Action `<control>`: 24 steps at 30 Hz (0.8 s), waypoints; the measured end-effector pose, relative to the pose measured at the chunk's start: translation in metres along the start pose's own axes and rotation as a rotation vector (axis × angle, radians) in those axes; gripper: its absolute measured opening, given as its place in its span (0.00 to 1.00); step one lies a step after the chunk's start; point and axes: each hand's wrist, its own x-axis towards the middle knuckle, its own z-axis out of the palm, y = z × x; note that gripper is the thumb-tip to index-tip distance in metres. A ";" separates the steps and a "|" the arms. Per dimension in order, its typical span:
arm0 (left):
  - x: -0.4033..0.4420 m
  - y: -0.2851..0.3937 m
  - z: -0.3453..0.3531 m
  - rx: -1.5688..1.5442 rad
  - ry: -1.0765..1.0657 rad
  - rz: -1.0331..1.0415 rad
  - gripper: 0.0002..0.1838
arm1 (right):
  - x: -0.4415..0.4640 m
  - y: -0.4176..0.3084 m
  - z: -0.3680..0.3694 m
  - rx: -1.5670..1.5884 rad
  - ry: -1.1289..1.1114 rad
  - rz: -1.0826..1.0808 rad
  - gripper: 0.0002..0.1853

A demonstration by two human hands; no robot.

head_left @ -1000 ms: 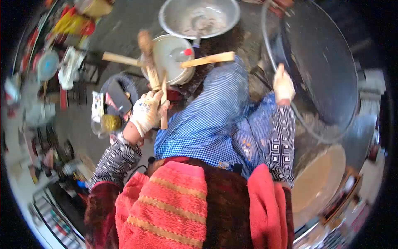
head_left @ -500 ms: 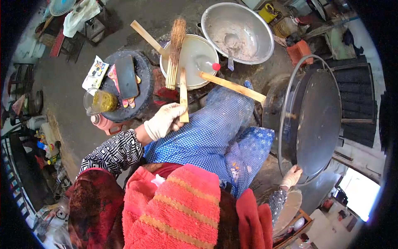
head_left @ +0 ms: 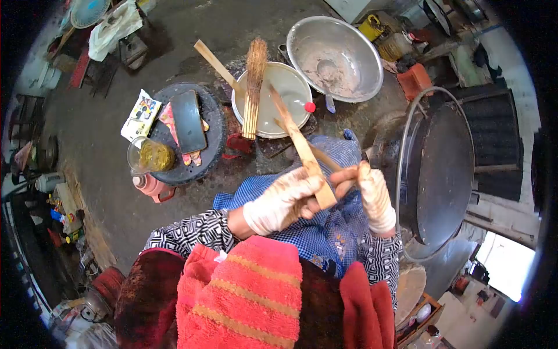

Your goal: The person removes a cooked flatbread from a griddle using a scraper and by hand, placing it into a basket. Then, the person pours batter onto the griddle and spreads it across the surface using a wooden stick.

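Note:
My left hand (head_left: pixel 285 200), in a pale glove, is closed on a flat wooden stick (head_left: pixel 302 148) that slants up toward the white bucket (head_left: pixel 235 110). My right hand (head_left: pixel 375 195), also gloved, is beside it with fingers closed around the near end of a second wooden stick (head_left: pixel 323 157), which passes behind the first. Both hands are above my lap, over the blue checked cloth (head_left: pixel 247 189). Across the bucket's rim lies a bundled straw brush (head_left: pixel 254 87), and another wooden stick (head_left: pixel 216 65) leans out on the left.
A large metal basin (head_left: pixel 372 72) holding pinkish paste stands behind the bucket. At right is a round dark griddle (head_left: pixel 444 174) with a metal ring (head_left: pixel 401 168). On the left, a round stool (head_left: pixel 212 145) carries a phone (head_left: pixel 188 122) and a glass jar (head_left: pixel 152 156).
My right hand has come from the griddle's edge to my lap and taken hold of the second stick. My left hand has moved right with its stick, which now tilts the other way.

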 end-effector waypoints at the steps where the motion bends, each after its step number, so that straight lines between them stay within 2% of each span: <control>1: 0.003 -0.006 0.006 0.041 -0.050 -0.003 0.18 | -0.006 -0.002 0.002 0.028 -0.094 -0.095 0.16; 2: 0.009 -0.017 0.007 0.076 -0.020 0.009 0.20 | -0.009 -0.011 0.013 0.045 -0.123 0.055 0.17; 3: 0.011 -0.021 0.008 0.119 -0.012 -0.019 0.20 | -0.008 -0.029 0.023 0.124 -0.227 0.417 0.14; 5: 0.007 -0.008 0.008 0.389 -0.102 -0.054 0.22 | -0.012 -0.010 0.024 0.228 -0.150 0.367 0.17; 6: 0.004 0.006 0.005 0.566 -0.086 -0.189 0.24 | -0.018 -0.009 0.024 0.230 -0.138 0.360 0.17; 7: 0.002 0.028 0.012 0.733 -0.060 -0.320 0.28 | -0.023 -0.013 0.022 0.365 -0.102 0.419 0.19; 8: 0.001 0.037 0.007 0.896 -0.036 -0.158 0.33 | -0.026 -0.015 0.023 0.496 -0.083 0.481 0.21; 9: 0.008 0.041 -0.007 0.960 0.018 0.070 0.29 | -0.031 -0.006 0.022 0.493 -0.113 0.482 0.21; 10: 0.028 0.046 -0.030 1.270 0.165 0.481 0.19 | -0.039 0.010 0.019 0.458 -0.061 0.433 0.23; 11: 0.051 0.060 -0.051 1.594 0.202 1.141 0.16 | -0.046 0.022 0.019 0.422 -0.004 0.381 0.24; 12: 0.070 0.069 -0.072 1.676 0.592 0.991 0.23 | -0.052 0.026 0.029 0.508 0.035 0.306 0.22; 13: 0.095 0.085 -0.101 1.955 0.874 1.079 0.34 | -0.052 0.020 0.036 0.476 0.103 0.291 0.19; 14: 0.113 0.102 -0.128 2.014 0.966 0.890 0.42 | -0.051 0.019 0.040 0.452 0.135 0.295 0.18; 15: 0.121 0.111 -0.134 1.846 1.077 0.553 0.48 | -0.049 0.019 0.039 0.432 0.181 0.301 0.17; 16: 0.145 0.107 -0.170 1.736 1.170 0.564 0.51 | -0.044 0.017 0.034 0.437 0.230 0.286 0.17; 17: 0.154 0.109 -0.191 1.766 1.131 0.557 0.50 | -0.036 0.015 0.028 0.338 0.238 0.269 0.16; 18: 0.152 0.114 -0.174 1.630 1.113 0.085 0.49 | -0.030 0.014 0.022 0.240 0.236 0.261 0.15; 19: 0.149 0.107 -0.171 1.875 1.104 0.189 0.48 | -0.021 0.019 0.018 0.197 0.260 0.203 0.14; 20: 0.141 0.103 -0.163 1.803 1.022 0.307 0.48 | -0.007 0.011 0.011 0.186 0.283 0.357 0.13; 21: 0.130 0.096 -0.155 1.732 0.929 0.417 0.47 | 0.008 0.010 0.007 0.181 0.290 0.404 0.12; 22: 0.118 0.085 -0.156 1.761 0.816 0.657 0.46 | 0.021 0.013 0.004 0.184 0.301 0.453 0.11; 23: 0.106 0.071 -0.157 1.769 0.674 0.893 0.44 | 0.031 0.022 -0.001 0.147 0.277 0.385 0.10; 24: 0.089 0.059 -0.141 1.757 0.548 0.937 0.43 | 0.049 0.030 0.001 0.178 0.268 0.411 0.11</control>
